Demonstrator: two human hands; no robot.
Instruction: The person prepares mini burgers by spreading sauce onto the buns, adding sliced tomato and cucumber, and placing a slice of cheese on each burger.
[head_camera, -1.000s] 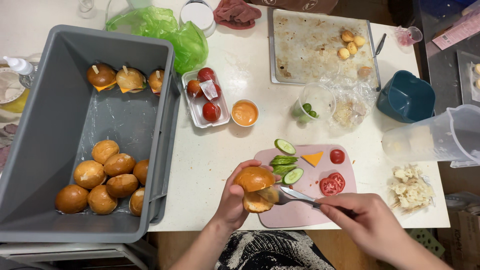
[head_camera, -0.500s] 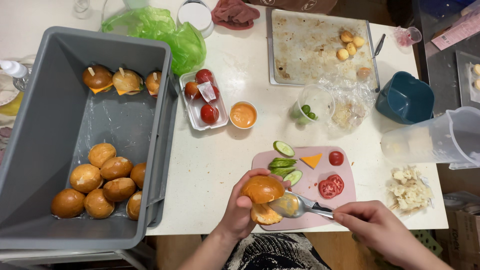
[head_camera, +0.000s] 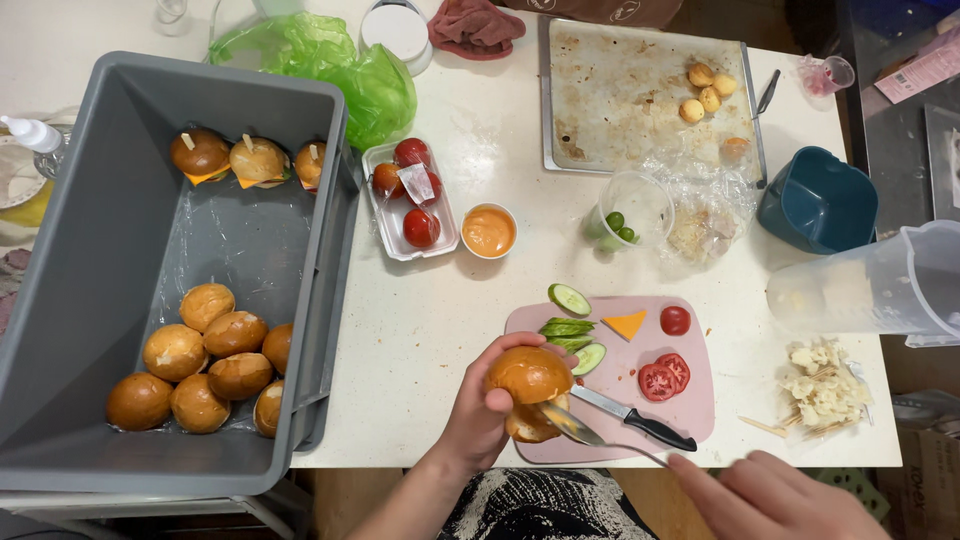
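the left hand (head_camera: 480, 415) gripped a split bun (head_camera: 528, 385) at the near edge of the white table (head_camera: 440, 330), its fingers curled around the bun's left side and the thumb pressed against the front, so that the domed top half sat lifted over the lower half. the bun hung over the left end of a pink cutting board (head_camera: 700, 400). a spoon (head_camera: 565, 422) poked its bowl into the gap between the two halves from about four o'clock, its thin handle running back towards the right hand (head_camera: 775, 498) at the bottom edge of the view. that hand's fingers lay stretched out and close together; whether they pinched the handle could not be told.

just right of the bun, a black-handled knife (head_camera: 635, 415) lay on the board. at two o'clock from the bun were cucumber slices (head_camera: 570, 325), a wedge of orange cheese (head_camera: 626, 323) and tomato slices (head_camera: 665, 375).

at twelve o'clock from the bun stood a small cup of orange sauce (head_camera: 488, 231), with a white tray of whole tomatoes (head_camera: 410, 195) just beside it. at nine o'clock, well apart, a grey tub (head_camera: 330, 250) held plain buns (head_camera: 205, 360) in its near end and three skewered sandwiches (head_camera: 250, 160) at its far end. a stained baking tray (head_camera: 640, 95) sat at one o'clock.
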